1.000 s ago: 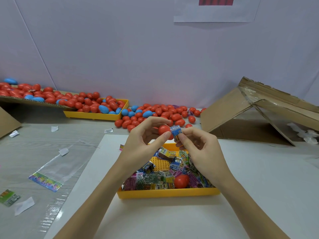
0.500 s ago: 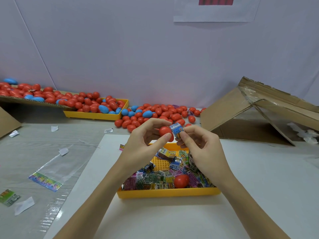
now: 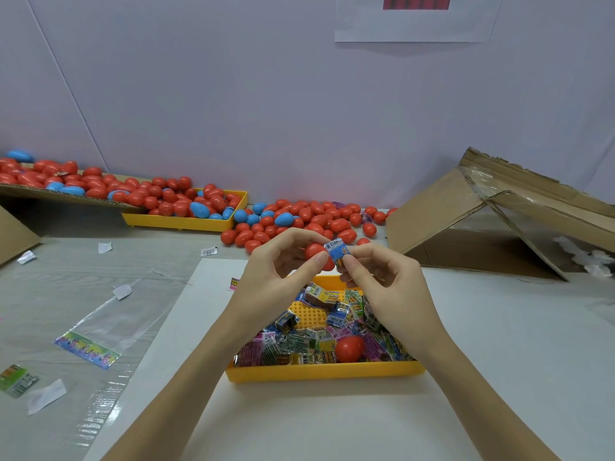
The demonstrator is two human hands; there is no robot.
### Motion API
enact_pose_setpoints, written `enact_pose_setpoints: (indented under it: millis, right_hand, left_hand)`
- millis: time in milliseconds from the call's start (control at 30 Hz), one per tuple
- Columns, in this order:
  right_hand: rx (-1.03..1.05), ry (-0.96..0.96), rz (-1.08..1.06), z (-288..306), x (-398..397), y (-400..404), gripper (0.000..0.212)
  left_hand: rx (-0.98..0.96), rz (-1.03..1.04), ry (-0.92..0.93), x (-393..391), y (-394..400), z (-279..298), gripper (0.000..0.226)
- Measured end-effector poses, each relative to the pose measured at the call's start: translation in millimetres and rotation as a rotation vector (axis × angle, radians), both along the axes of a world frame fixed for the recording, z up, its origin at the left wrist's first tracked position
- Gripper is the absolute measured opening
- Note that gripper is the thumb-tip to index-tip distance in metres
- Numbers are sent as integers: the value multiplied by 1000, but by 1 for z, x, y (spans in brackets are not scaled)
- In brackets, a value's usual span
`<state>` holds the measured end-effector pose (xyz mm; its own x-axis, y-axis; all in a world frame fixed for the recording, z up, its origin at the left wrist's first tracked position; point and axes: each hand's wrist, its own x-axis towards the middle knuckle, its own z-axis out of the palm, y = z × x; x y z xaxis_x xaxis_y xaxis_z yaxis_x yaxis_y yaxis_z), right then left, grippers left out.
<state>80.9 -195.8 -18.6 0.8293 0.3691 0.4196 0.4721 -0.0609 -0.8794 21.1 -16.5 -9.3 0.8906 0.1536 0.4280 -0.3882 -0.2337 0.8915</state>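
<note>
Left hand (image 3: 266, 281): your fingers curl round the red egg (image 3: 314, 251), above the yellow tray (image 3: 326, 374).
Right hand (image 3: 389, 287): you pinch the blue packet (image 3: 338, 252), touching the egg.
Tip: brace the egg; press the packet in squarely.

Two hands up: left hand (image 3: 266, 281) and right hand (image 3: 389, 287). One red egg (image 3: 314, 251) gripped in the left, one small blue packet (image 3: 338, 252) pinched in the right. Two yellow trays, the near tray (image 3: 324, 374) and the far tray (image 3: 179, 224). One loose red egg (image 3: 349, 349) in the near one, among packets (image 3: 289, 344) too many to count. At the back, red eggs (image 3: 319, 221) by the dozen and roughly twelve blue eggs (image 3: 199, 209). One clear bag (image 3: 109, 327), one collapsed cardboard box (image 3: 439, 221), and four white scraps (image 3: 122, 291) on the tabletop (image 3: 50, 294) at left.
</note>
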Motion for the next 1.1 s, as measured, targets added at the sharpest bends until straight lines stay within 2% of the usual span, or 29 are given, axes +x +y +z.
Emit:
enact_pose_setpoints:
  millis: [400, 800, 1100]
  right_hand:
    - [112, 189, 73, -3, -2, 1, 22]
    - [64, 119, 55, 0, -2, 0, 19]
    - [63, 18, -14, 1, -5, 3, 40]
  left_hand:
    - [-68, 23, 29, 2, 0, -3, 19]
    - [-168, -29, 96, 3, -2, -4, 25]
    - [-225, -10, 65, 1, -7, -5, 22]
